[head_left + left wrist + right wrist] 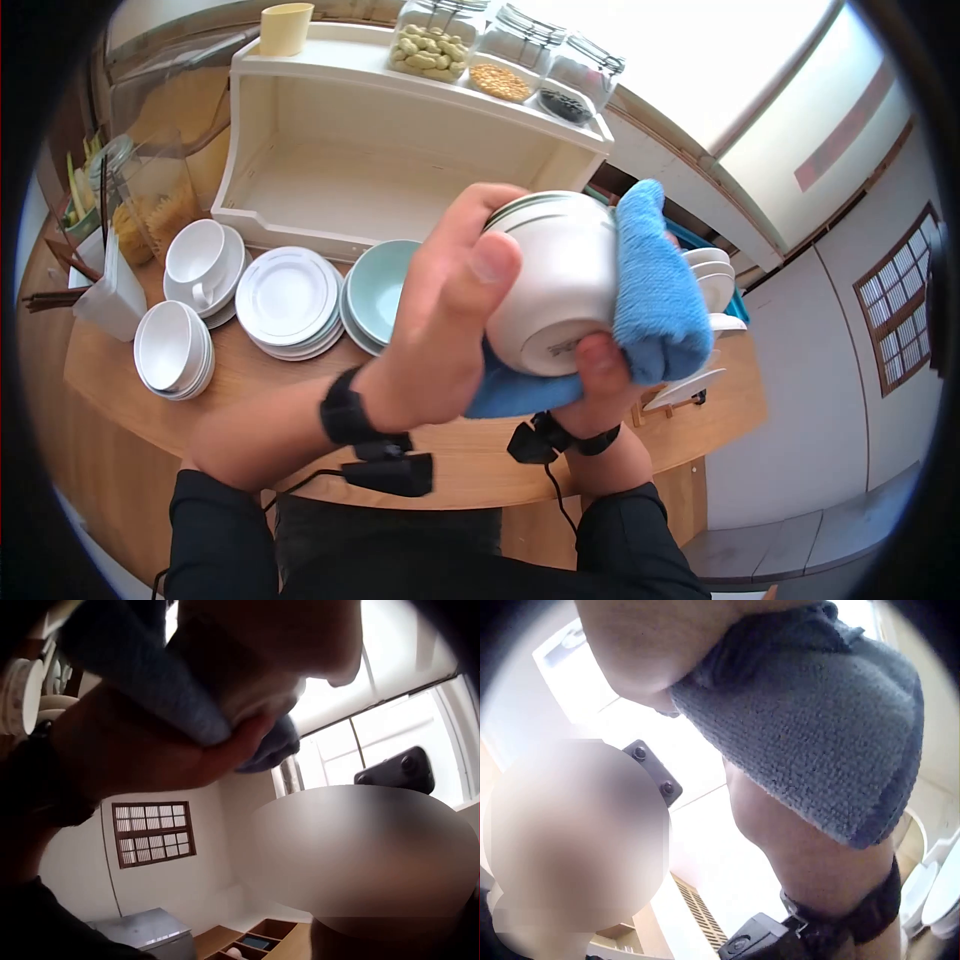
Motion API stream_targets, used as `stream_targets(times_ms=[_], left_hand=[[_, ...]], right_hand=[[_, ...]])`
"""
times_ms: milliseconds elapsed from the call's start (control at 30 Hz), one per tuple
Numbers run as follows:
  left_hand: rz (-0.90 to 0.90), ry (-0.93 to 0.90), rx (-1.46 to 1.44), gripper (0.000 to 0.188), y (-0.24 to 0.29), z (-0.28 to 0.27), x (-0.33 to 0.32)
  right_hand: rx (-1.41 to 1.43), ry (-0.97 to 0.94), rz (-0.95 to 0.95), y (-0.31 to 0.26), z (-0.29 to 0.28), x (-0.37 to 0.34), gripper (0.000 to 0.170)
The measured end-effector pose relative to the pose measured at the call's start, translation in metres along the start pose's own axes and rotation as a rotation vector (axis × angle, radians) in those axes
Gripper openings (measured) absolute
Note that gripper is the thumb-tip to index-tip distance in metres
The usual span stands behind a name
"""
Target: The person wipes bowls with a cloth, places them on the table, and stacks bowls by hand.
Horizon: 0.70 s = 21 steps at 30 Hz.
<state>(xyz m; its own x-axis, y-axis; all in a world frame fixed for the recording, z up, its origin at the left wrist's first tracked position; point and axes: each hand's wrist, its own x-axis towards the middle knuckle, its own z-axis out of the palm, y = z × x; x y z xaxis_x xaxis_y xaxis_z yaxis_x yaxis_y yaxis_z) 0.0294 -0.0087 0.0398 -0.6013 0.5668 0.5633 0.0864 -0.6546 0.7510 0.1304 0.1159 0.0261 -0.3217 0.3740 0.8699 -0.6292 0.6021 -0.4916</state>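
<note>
Bowl (560,270), white, tilted above the bench (475,455); left grip (435,325) closed on its side, right grip (597,385) clasping blue cloth (655,295), thumb against the base. Probably stiff, smooth, breakable; best held by rim and base.

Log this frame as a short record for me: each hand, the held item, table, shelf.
Left hand: grips the white bowl
Right hand: holds the blue cloth against it, thumb on its base
Held item: tilted, marked base showing
Table: stacked bowls, cup on saucer, stacked plates, pale green dish partly hidden
Shelf: yellow cup and glass jars on top
</note>
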Motion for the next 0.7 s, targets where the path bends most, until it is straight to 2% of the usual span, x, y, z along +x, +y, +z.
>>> stream_targets(times_ms=[67, 100, 133, 200, 233, 267, 333, 400, 467, 500, 533, 600, 667, 700], left_hand=[[-0.009, 0.045, -0.089, 0.078, 0.000, -0.010, -0.006], [0.091, -0.050, 0.063, 0.067, 0.007, -0.022, -0.003], [0.088, -0.049, 0.068, 0.067, 0.013, -0.024, 0.000], [0.055, -0.174, 0.174, 0.049, 0.024, -0.026, 0.007], [0.189, -0.243, 0.343, 0.053, 0.028, -0.028, 0.012], [0.185, -0.248, 0.351, 0.053, 0.030, -0.028, 0.011], [0.117, -0.345, 0.457, 0.081, 0.034, -0.025, 0.010], [0.082, -0.392, 0.435, 0.086, 0.041, -0.023, 0.009], [0.005, -0.410, 0.565, 0.085, 0.056, -0.026, 0.008], [0.102, -0.371, 0.461, 0.081, 0.045, -0.027, 0.012], [0.086, -0.319, 0.277, 0.068, 0.044, -0.027, 0.012], [0.050, -0.164, -0.079, 0.044, 0.041, -0.020, 0.013], [-0.055, -0.104, -0.154, 0.039, 0.025, -0.015, 0.011], [-0.054, -0.099, -0.151, 0.039, 0.019, -0.014, 0.005]], right_hand=[[-0.282, -0.225, -0.421, 0.015, 0.001, -0.002, 0.098], [-0.133, -0.269, -0.409, 0.012, -0.002, 0.003, 0.086], [-0.129, -0.267, -0.406, 0.006, -0.003, 0.009, 0.086], [-0.150, -0.288, -0.341, -0.013, 0.003, 0.022, 0.045], [-0.014, -0.256, -0.203, -0.023, 0.007, 0.023, 0.036], [-0.009, -0.248, -0.202, -0.020, 0.004, 0.024, 0.036], [0.150, -0.478, -0.156, -0.013, -0.007, 0.034, 0.033], [0.178, -0.513, -0.104, -0.014, -0.013, 0.038, 0.029], [0.187, -0.548, -0.204, -0.001, -0.016, 0.036, 0.042], [0.180, -0.424, -0.231, 0.007, -0.016, 0.025, 0.039], [0.179, -0.305, -0.249, 0.014, -0.008, 0.010, 0.036], [0.412, -0.142, 0.096, -0.025, 0.012, 0.003, 0.080], [0.407, 0.044, 0.492, -0.022, 0.006, -0.005, 0.109], [0.313, 0.047, 0.447, -0.026, 0.019, 0.000, 0.105]])
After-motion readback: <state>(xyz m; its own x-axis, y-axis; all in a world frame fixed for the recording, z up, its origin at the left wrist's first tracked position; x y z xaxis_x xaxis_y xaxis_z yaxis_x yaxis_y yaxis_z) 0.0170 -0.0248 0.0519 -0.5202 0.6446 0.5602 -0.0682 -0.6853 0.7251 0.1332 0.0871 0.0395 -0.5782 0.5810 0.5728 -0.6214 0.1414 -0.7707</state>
